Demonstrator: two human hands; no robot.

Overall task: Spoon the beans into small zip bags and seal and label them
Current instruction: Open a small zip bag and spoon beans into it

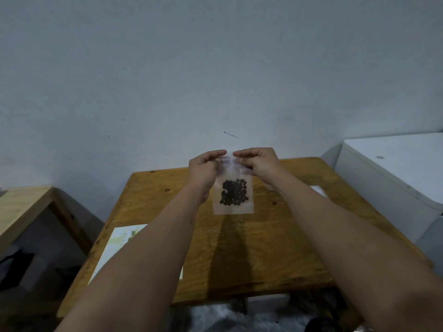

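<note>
Clear plastic forms the small zip bag point(233, 208), which hangs upright in the air over the far half of the wooden surface point(239, 255), apart from it. Dark beans point(234, 195) sit clumped in the bag's lower half.

The left hand point(202, 170) takes the bag's top edge from its 10 o'clock side and the right hand point(260, 164) from its 2 o'clock side. On both hands the fingers point(217, 153) are curled and pinch the top strip, and the fingertips of the two hands nearly meet at the bag's 12 o'clock. Whether the zip is closed cannot be told.

At 8 o'clock from the bag a pale printed sheet point(119, 245) lies flat on the surface, partly hidden by the left forearm. At 3 o'clock something white point(317, 190) lies near the surface's edge, mostly hidden behind the right forearm. Further out at 3 o'clock stands a white cabinet point(395, 178). At 9 o'clock stands a lighter wooden table point(21, 212). A grey-blue wall point(215, 68) fills 12 o'clock.
</note>
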